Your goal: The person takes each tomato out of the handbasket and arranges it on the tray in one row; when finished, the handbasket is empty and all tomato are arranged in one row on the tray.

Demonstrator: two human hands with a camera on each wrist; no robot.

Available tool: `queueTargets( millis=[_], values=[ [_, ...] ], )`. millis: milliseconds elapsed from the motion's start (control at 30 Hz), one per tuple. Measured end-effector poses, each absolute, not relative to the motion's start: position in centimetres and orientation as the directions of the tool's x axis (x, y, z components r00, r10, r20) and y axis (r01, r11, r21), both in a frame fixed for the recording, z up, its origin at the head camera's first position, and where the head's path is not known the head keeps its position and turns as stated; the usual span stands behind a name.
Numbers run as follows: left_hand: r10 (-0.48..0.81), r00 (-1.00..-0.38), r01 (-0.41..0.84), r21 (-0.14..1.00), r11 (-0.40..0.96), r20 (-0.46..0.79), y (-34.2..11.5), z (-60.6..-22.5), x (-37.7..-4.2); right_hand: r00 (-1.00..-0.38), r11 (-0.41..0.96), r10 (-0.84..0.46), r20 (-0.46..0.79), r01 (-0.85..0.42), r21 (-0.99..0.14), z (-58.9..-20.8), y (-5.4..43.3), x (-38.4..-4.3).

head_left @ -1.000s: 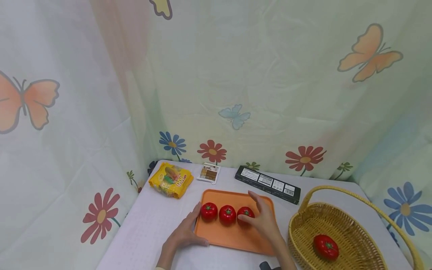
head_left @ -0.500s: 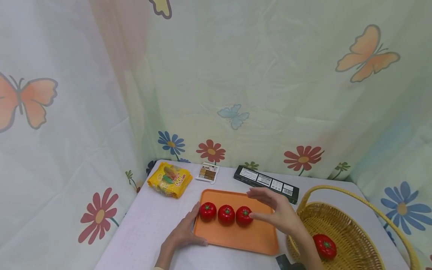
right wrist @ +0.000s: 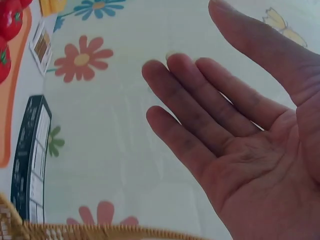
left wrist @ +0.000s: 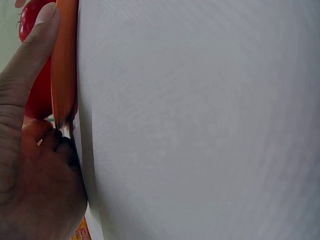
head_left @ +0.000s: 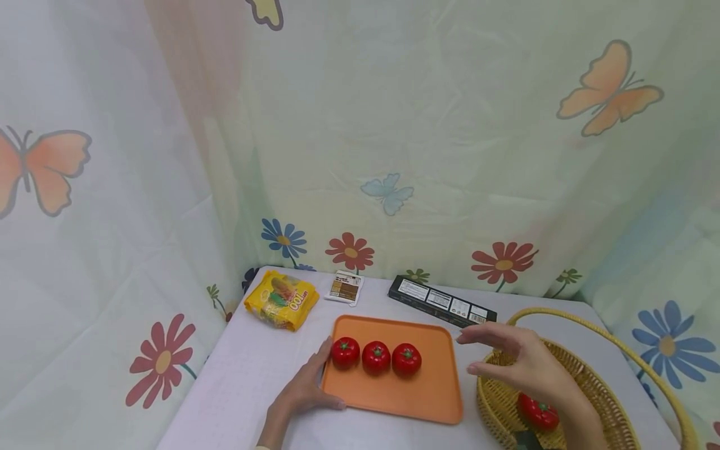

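Three red tomatoes sit in a row on an orange tray [head_left: 402, 400]: a left one [head_left: 345, 353], a middle one [head_left: 375, 358] and a right one [head_left: 406, 360]. My left hand [head_left: 304, 387] holds the tray's near left corner, fingers along its left side and thumb at its front edge. In the left wrist view the thumb [left wrist: 35, 47] lies against the tray's edge. My right hand [head_left: 529, 362] is in the air over the wicker basket [head_left: 596, 387], thumb and fingers apart, palm bare in the right wrist view. Partly behind that wrist, another tomato [head_left: 539, 412] lies in the basket.
A yellow snack packet [head_left: 282, 300] and a small white-and-brown sachet [head_left: 345, 287] lie at the back left. Behind the tray is a long black box [head_left: 433, 300]. The basket's tall handle [head_left: 635, 353] arches up at the right. A floral curtain [head_left: 394, 125] encloses the table.
My right hand has let go of the right tomato on the tray and moved right, over the basket. My left hand has stayed at the tray's corner.
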State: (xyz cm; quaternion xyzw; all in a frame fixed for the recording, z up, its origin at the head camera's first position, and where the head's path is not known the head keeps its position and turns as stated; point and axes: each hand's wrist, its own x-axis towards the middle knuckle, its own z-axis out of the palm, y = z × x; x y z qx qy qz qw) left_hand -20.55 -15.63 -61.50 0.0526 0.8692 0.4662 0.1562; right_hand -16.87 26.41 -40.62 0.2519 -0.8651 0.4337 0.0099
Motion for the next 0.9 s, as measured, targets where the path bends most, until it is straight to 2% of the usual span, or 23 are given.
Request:
queueTargets(
  millis=[67, 300, 633, 733, 900],
  values=[
    [0.232, -0.946, -0.058, 0.824, 0.564, -0.226, -15.6, -61.5, -20.6, -0.875, 0.501, -0.430, 0.224, -0.438, -0.746, -41.0, 27.6, -16.8],
    [0.227, -0.945, -0.067, 0.821, 0.568, -0.235, -15.5, -61.5, -20.6, -0.872, 0.516, -0.487, 0.040, -0.324, -0.793, -42.3, 32.0, -17.7],
    [0.231, -0.945, -0.063, 0.823, 0.565, -0.231, -15.6, -61.5, -20.5, -0.850, 0.465, -0.525, -0.041, -0.245, -0.851, -45.4, 37.1, -18.7],
    [0.237, -0.944, -0.059, 0.824, 0.564, -0.229, -15.6, -61.5, -20.5, -0.871, 0.475, -0.486, -0.068, -0.199, -0.857, -46.4, 38.2, -18.8],
    [0.232, -0.945, -0.064, 0.823, 0.564, -0.232, -15.6, -61.4, -20.5, -0.898, 0.484, -0.396, -0.191, -0.028, -0.874, -48.3, 39.4, -19.1]
  ],
)
